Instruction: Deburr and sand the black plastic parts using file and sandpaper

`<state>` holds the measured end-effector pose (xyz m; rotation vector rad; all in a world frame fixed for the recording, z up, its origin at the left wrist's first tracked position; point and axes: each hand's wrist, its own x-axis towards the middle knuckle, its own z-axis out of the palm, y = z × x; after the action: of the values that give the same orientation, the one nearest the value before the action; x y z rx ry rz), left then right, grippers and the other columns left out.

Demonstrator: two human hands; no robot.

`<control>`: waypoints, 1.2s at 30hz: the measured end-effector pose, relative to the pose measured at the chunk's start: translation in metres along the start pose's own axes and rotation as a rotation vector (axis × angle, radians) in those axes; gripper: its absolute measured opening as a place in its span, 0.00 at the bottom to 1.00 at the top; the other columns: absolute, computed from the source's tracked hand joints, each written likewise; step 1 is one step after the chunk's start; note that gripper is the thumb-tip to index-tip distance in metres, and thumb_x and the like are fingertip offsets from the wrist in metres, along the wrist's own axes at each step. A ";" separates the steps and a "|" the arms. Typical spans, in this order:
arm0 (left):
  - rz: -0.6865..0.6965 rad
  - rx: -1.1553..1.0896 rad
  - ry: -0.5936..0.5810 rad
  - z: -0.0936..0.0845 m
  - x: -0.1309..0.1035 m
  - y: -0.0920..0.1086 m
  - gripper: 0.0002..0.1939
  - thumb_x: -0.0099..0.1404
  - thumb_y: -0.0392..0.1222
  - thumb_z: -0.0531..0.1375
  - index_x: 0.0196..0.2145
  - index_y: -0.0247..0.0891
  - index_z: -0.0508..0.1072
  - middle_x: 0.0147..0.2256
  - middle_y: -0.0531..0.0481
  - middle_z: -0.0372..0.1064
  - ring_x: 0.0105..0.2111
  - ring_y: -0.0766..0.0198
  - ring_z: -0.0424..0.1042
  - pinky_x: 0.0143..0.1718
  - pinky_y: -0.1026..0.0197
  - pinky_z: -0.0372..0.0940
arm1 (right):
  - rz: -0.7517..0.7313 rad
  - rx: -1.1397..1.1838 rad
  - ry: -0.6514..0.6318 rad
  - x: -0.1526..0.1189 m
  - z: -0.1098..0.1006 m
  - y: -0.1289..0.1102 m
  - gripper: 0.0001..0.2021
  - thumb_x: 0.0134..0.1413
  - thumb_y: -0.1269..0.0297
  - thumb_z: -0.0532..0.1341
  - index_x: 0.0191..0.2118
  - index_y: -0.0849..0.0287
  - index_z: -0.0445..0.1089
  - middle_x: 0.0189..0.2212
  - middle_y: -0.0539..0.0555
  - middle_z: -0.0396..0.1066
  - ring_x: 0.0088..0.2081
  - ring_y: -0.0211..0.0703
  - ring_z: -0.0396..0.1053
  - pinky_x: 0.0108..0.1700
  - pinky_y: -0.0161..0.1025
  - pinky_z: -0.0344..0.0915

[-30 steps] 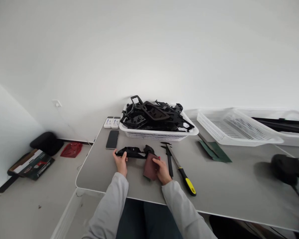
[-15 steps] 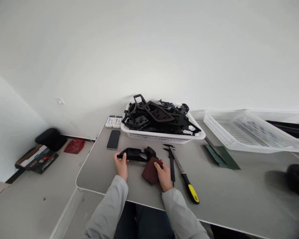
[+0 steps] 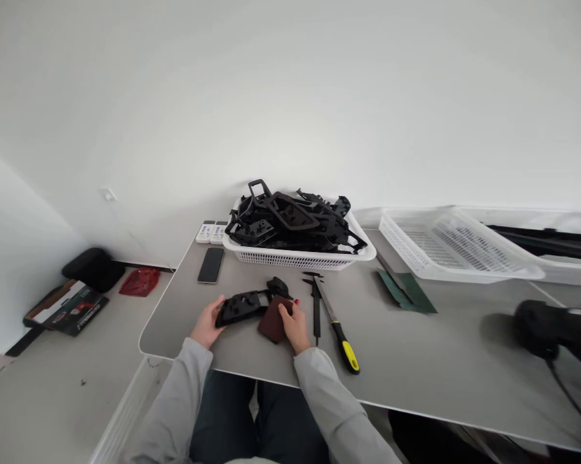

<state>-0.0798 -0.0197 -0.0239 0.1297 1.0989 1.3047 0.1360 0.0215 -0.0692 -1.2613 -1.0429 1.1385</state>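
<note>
My left hand point(image 3: 207, 323) is closed around the left end of a black molded plastic part point(image 3: 242, 307), tilted just above the grey table. A brown sheet, apparently sandpaper point(image 3: 273, 322), is pinched in my right hand point(image 3: 294, 325) against the part's right end. Something small and red shows by the right fingers; I cannot make it out. Just right of that hand lie a black caliper point(image 3: 316, 309) and a file point(image 3: 341, 335) with a black and yellow handle.
A white basket point(image 3: 290, 260) heaped with black plastic parts stands behind my hands. Left of it are a phone point(image 3: 211, 265) and small white boxes point(image 3: 212, 232). To the right are green sheets point(image 3: 409, 292), white trays point(image 3: 464, 274) and a black corded tool point(image 3: 541, 332).
The black part has been turned and tilted, and my left hand has shifted its hold around its left end. My right hand keeps the brown sheet by it. The whole view has shifted slightly.
</note>
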 end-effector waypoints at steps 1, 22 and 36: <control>-0.016 0.047 -0.013 -0.002 -0.001 -0.001 0.12 0.48 0.38 0.68 0.31 0.35 0.73 0.28 0.44 0.74 0.26 0.59 0.74 0.27 0.59 0.68 | -0.007 0.001 -0.011 0.000 0.001 -0.002 0.11 0.38 0.55 0.64 0.27 0.57 0.73 0.25 0.52 0.74 0.30 0.47 0.69 0.34 0.41 0.63; 0.295 -0.056 -0.217 0.041 0.014 -0.057 0.22 0.46 0.44 0.70 0.38 0.37 0.71 0.34 0.49 0.75 0.36 0.61 0.74 0.43 0.56 0.64 | 0.076 0.163 -0.213 -0.024 0.013 -0.010 0.21 0.39 0.46 0.65 0.29 0.62 0.75 0.25 0.53 0.74 0.27 0.42 0.68 0.31 0.39 0.65; 0.314 0.121 -0.237 0.040 0.011 -0.058 0.21 0.42 0.45 0.71 0.34 0.35 0.71 0.32 0.48 0.75 0.35 0.59 0.74 0.43 0.57 0.64 | 0.071 0.100 -0.266 -0.024 0.017 -0.012 0.21 0.40 0.46 0.64 0.29 0.62 0.76 0.24 0.53 0.75 0.27 0.43 0.68 0.31 0.40 0.66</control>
<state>-0.0125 -0.0104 -0.0458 0.5525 0.9788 1.4567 0.1165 0.0005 -0.0552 -1.0947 -1.1271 1.4238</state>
